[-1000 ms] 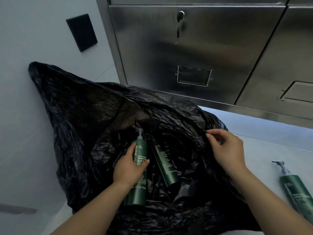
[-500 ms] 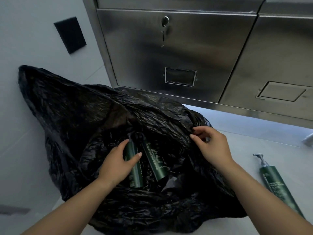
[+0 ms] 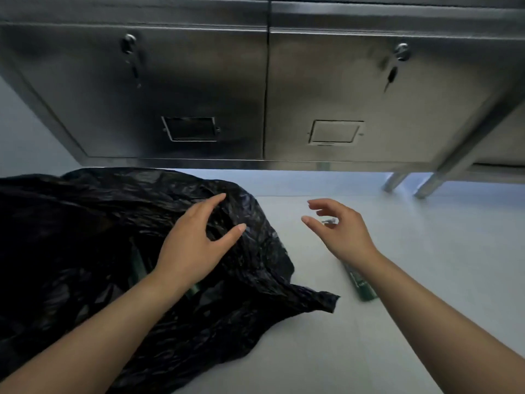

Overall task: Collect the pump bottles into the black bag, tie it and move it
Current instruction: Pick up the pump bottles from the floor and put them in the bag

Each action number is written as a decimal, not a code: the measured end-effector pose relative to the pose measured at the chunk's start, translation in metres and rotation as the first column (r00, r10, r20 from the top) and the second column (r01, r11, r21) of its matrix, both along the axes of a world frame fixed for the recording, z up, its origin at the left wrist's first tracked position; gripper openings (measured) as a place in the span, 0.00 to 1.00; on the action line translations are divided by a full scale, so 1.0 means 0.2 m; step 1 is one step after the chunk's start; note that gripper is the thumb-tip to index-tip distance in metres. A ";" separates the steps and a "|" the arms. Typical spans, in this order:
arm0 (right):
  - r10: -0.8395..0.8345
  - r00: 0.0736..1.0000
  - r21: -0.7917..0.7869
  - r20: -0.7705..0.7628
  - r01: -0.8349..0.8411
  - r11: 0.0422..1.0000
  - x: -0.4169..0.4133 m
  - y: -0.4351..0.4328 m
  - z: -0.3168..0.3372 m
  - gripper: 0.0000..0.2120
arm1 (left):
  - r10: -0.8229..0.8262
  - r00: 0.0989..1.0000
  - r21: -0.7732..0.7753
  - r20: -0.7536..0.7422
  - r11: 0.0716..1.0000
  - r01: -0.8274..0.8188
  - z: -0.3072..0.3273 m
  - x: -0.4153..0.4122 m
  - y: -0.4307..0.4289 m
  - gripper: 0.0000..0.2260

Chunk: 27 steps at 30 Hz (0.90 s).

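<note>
- Pump bottle (image 3: 361, 284) lies on the counter (image 3: 426, 280) beside the black bag (image 3: 85, 237), under the right hand (image 3: 345, 233), whose fingers are loosely spread and empty.
- Left hand (image 3: 196, 248) lies spread on the bag.
- Judged step: collecting. Next: grasp the bottle and bag it.

Black bag (image 3: 85, 223): solid black, glossy, grey highlights along the crinkles. The bottles in the bag (image 3: 138, 267) show dark green, and the bottle on the counter (image 3: 362, 285) is the same dark green with pale lettering too blurred to read. Counter (image 3: 397, 336) is plain pale grey-white; cabinet doors (image 3: 199, 81) are bare silver-grey steel with dark smeary reflections, and a black key (image 3: 391, 76) hangs at the right lock.
</note>
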State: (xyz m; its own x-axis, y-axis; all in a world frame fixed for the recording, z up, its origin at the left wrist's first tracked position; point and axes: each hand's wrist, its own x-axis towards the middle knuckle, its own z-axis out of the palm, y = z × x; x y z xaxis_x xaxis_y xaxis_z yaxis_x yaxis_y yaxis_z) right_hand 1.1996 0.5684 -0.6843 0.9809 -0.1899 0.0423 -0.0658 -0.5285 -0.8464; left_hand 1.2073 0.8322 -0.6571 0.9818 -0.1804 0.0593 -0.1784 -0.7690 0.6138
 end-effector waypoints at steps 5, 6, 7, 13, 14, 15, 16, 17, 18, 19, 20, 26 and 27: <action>-0.048 0.998 0.007 -0.050 0.048 0.999 -0.07 -0.34 -0.01 0.14 | -0.096 0.995 0.056 -0.020 0.994 0.097 0.00 0.06 -0.36 0.34; -0.046 0.997 0.009 -0.057 0.047 0.999 -0.06 -0.42 -0.01 0.13 | -0.092 0.995 0.065 -0.031 0.993 0.094 -0.01 0.06 -0.43 0.33; -0.038 0.997 0.010 -0.068 0.039 0.999 -0.05 -0.49 -0.02 0.13 | -0.082 0.996 0.076 -0.044 0.993 0.085 -0.02 0.06 -0.49 0.33; 0.088 0.988 -0.012 -0.129 -0.090 0.996 0.08 -0.83 -0.11 0.14 | 0.057 0.994 0.147 -0.094 0.988 -0.043 -0.07 0.05 -0.84 0.32; 0.111 0.984 -0.007 -0.141 -0.113 0.994 0.09 -0.85 -0.13 0.14 | 0.086 0.991 0.146 -0.105 0.987 -0.071 -0.08 0.05 -0.88 0.32; 0.134 0.979 -0.003 -0.153 -0.136 0.991 0.10 -0.86 -0.15 0.14 | 0.103 0.988 0.142 -0.112 0.986 -0.087 -0.09 0.05 -0.91 0.31; 0.158 0.973 -0.005 -0.168 -0.161 0.987 0.11 -0.87 -0.18 0.14 | 0.107 0.987 0.140 -0.117 0.986 -0.090 -0.11 0.06 -0.95 0.31; 0.183 0.965 -0.013 -0.186 -0.189 0.982 0.12 -0.87 -0.20 0.14 | 0.102 0.987 0.141 -0.126 0.986 -0.084 -0.13 0.07 -0.97 0.31; 0.202 0.957 -0.022 -0.207 -0.211 0.977 0.12 -0.87 -0.23 0.14 | 0.091 0.986 0.145 -0.139 0.987 -0.071 -0.15 0.08 -1.00 0.30; 0.212 0.950 -0.030 -0.227 -0.225 0.974 0.13 -0.86 -0.26 0.14 | 0.075 0.986 0.145 -0.151 0.988 -0.053 -0.18 0.10 -1.02 0.30; 0.216 0.945 -0.044 -0.244 -0.233 0.971 0.15 -0.86 -0.28 0.14 | 0.053 0.986 0.144 -0.156 0.989 -0.030 -0.21 0.13 -1.04 0.30; 0.103 0.951 -0.128 -0.291 -0.146 0.981 0.21 -0.83 -0.45 0.15 | -0.099 0.979 0.080 -0.180 0.990 0.114 -0.42 0.32 -1.12 0.30; 0.081 0.953 -0.140 -0.292 -0.126 0.982 0.22 -0.83 -0.48 0.15 | -0.122 0.974 0.072 -0.192 0.988 0.138 -0.46 0.35 -1.13 0.30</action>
